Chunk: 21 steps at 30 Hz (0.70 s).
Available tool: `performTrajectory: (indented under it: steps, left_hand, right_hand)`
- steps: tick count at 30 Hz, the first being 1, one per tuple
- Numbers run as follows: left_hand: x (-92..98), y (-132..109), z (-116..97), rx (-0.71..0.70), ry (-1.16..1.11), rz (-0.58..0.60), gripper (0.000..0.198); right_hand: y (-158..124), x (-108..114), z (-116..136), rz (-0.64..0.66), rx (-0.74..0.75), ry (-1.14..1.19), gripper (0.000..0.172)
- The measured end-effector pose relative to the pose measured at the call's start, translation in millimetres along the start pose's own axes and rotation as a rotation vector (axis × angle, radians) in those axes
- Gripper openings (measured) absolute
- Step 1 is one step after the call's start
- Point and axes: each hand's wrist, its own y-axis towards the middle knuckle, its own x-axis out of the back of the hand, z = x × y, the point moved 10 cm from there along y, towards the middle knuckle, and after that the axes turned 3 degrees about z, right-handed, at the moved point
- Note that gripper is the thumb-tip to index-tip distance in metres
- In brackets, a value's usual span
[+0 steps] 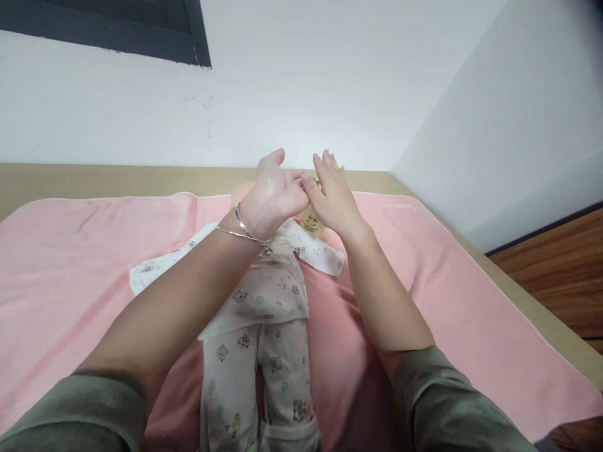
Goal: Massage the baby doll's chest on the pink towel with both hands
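My left hand [277, 191] is open with its palm turned up and a pale, shiny patch near the thumb's base. Bracelets circle that wrist. Beside it, my right hand [332, 191] is open, fingers stretched, back towards me; its thumb meets or overlaps the left fingertips. Below the hands lies a white baby top [268, 289] with small animal prints, one sleeve out to each side. Matching baby trousers [282, 370] extend towards me. A yellow, dark-printed container [311, 221] shows partly behind my right hand. A rounded peach-coloured shape [241, 190], mostly hidden, lies behind my left wrist.
A pink cloth [386, 251] with some creases covers most of the light wooden surface [94, 179]. White walls [330, 81] rise at the back and right. A dark frame [198, 37] is at upper left, and brown wood panelling [560, 270] at right.
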Motion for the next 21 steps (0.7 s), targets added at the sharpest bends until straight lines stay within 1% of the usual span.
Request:
performTrajectory:
  steps: [2, 4, 7, 10, 14, 17, 19, 21]
  left_hand:
    - [-6.0, -2.4, 3.9, 0.046, -0.047, 0.021, 0.067]
    - [-6.6, -4.1, 6.5, 0.082, -0.096, 0.031, 0.065]
    - [0.9, -2.6, 8.0, 0.112, -0.135, 0.032, 0.063]
    - [11.7, 1.2, 11.0, 0.149, -0.162, 0.013, 0.061]
    - [20.8, -1.7, 13.2, 0.157, -0.167, -0.026, 0.06]
    - [28.4, -17.5, 10.0, 0.115, -0.125, -0.076, 0.064]
    - [36.8, -35.5, 5.5, 0.084, -0.067, -0.124, 0.067]
    - [46.2, -57.1, 1.7, 0.076, -0.003, -0.169, 0.069]
  right_hand:
    - [-1.2, -5.2, 3.3, 0.013, -0.027, -0.013, 0.065]
    - [-3.2, -6.1, 7.4, 0.004, -0.043, -0.049, 0.063]
    - [-5.3, -3.5, 14.2, -0.023, -0.047, -0.125, 0.056]
    - [-4.5, -2.6, 21.6, -0.008, -0.04, -0.19, 0.053]
    - [1.1, -1.0, 21.0, 0.044, -0.165, -0.247, 0.057]
    - [6.0, -2.5, 19.9, 0.078, -0.26, -0.261, 0.061]
    - [7.8, -3.4, 20.0, 0.069, -0.289, -0.271, 0.061]
    - [8.0, -5.0, 20.6, 0.05, -0.282, -0.305, 0.059]
